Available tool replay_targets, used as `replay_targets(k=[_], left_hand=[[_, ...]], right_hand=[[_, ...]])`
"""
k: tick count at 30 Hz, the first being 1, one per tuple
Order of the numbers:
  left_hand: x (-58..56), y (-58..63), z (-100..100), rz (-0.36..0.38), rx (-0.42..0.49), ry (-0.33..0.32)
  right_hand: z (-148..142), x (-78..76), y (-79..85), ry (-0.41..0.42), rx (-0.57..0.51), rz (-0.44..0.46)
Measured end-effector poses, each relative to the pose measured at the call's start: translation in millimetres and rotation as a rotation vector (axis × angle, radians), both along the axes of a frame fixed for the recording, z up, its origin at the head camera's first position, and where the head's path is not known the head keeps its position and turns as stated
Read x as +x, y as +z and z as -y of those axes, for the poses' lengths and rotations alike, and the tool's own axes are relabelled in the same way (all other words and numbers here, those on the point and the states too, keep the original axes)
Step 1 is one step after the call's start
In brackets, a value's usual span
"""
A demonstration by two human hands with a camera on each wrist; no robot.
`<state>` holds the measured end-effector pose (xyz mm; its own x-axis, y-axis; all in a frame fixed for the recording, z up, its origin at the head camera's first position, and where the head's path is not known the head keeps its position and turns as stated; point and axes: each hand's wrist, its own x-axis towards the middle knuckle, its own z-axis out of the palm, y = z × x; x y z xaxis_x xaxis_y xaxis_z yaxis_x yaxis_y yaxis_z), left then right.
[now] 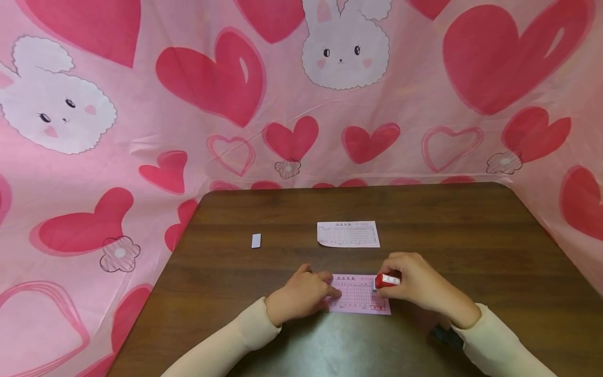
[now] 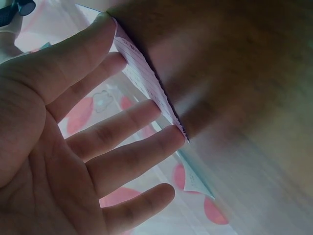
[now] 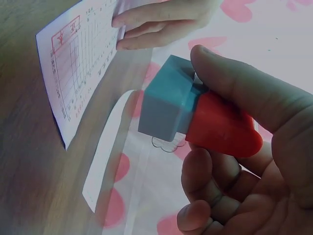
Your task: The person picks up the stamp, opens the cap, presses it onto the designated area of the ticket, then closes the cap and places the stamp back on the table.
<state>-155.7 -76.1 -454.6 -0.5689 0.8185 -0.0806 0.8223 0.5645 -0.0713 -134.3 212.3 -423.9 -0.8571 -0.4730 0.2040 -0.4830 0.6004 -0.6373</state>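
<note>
On the table lies a pink printed form point(image 1: 355, 294) with a red rectangular stamp mark in its near right corner. My left hand point(image 1: 301, 297) rests on its left edge, fingers spread and fairly straight; the left wrist view shows the fingertips along the paper point(image 2: 146, 73). My right hand point(image 1: 419, 283) grips a red stamp point(image 1: 389, 280) between thumb and fingers over the form's right side. In the right wrist view the red handle point(image 3: 220, 127) ends in a grey block point(image 3: 164, 105), held apart from the form point(image 3: 73, 63).
Beyond the pink form lies a white printed form point(image 1: 348, 235) with one curled corner. A small white rectangular piece point(image 1: 256, 241) sits farther left on the brown wooden table point(image 1: 226, 293). Pink heart-patterned cloth point(image 1: 330, 131) hangs behind the table and at its sides.
</note>
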Motion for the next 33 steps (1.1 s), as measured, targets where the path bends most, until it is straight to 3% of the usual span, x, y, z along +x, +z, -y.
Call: replay_targets(k=[6,16,33], left_hand=[[0.5,1.5,0.2,-0.002,-0.004,-0.005],[-2.6,2.1,8.0,0.028,0.001,-0.002],[-6.0,-0.4,77.7,0.122,0.162,0.096]], right_hand=[[1.5,1.1,0.7,-0.004,0.007,0.059],[1.7,1.7,1.9,-0.001,0.007,0.039],[-2.7,1.1,5.3,-0.009,0.003,0.036]])
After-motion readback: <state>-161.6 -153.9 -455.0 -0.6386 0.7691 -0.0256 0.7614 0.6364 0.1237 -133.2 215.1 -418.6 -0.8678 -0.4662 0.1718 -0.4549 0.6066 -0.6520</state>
